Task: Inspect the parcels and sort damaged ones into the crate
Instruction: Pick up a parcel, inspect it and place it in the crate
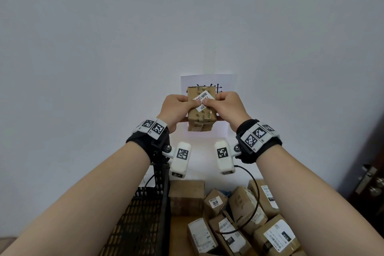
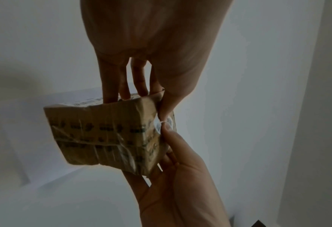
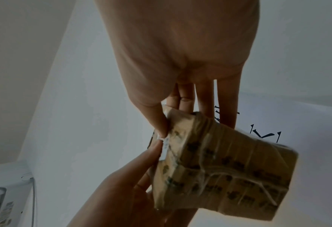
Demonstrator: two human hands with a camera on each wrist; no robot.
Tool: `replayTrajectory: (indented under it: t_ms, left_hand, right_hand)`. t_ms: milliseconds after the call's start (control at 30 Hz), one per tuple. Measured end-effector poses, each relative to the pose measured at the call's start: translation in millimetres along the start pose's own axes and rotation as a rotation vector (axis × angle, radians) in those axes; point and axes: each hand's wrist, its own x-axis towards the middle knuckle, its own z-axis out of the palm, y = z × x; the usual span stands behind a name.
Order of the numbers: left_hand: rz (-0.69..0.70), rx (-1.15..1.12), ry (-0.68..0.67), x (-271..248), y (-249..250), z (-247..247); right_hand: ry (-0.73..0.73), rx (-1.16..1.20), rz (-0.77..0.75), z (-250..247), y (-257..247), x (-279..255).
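Fingers of both hands curl round one small taped cardboard parcel (image 1: 201,108), raised in front of the pale wall (image 1: 187,16). The left hand (image 1: 176,108) grips its left side and the right hand (image 1: 227,108) its right side. Both thumb tips meet on the near face, over a white shipping label (image 1: 202,100). In the left wrist view the left fingers (image 2: 140,76) reach behind the parcel (image 2: 107,135) while the thumb presses the label edge; the right wrist view shows the right fingers (image 3: 206,99) likewise behind the parcel (image 3: 219,165), thumb in front. The parcel's top, bottom and near face stand free of any surface, with open air on all sides.

A white sheet with dark characters (image 1: 226,83) is fixed to the wall directly behind the parcel. Below the forearms, a black mesh crate (image 1: 143,210) stands to the left. Just beside it, to the right, lies a heap of brown labelled parcels (image 1: 245,220), touching one another at mixed angles. A dark door with a metal handle (image 1: 369,181) occupies the right edge.
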Motion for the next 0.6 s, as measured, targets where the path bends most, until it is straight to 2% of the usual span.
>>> replayTrajectory:
  t_ms: [200,300,467,600]
  left_hand:
    - [0.019,0.032,0.014,0.3,-4.9,-1.3]
    - [0.028,0.07,0.005,-2.2,-2.3,-2.4]
    - [-0.135,-0.09,-0.022,-8.2,7.7,-8.3]
    - [-0.141,-0.157,0.005,-7.4,7.5,-12.3]
  right_hand:
    - [0.018,-0.035,-0.044,3.2,7.0,3.0]
    - [0.0,-0.065,-0.125,2.6,9.8,1.6]
    - [-0.053,-0.072,-0.173,0.8,13.6,0.6]
    - [-0.072,-0.027,-0.107,-0.6,6.4,-3.6]
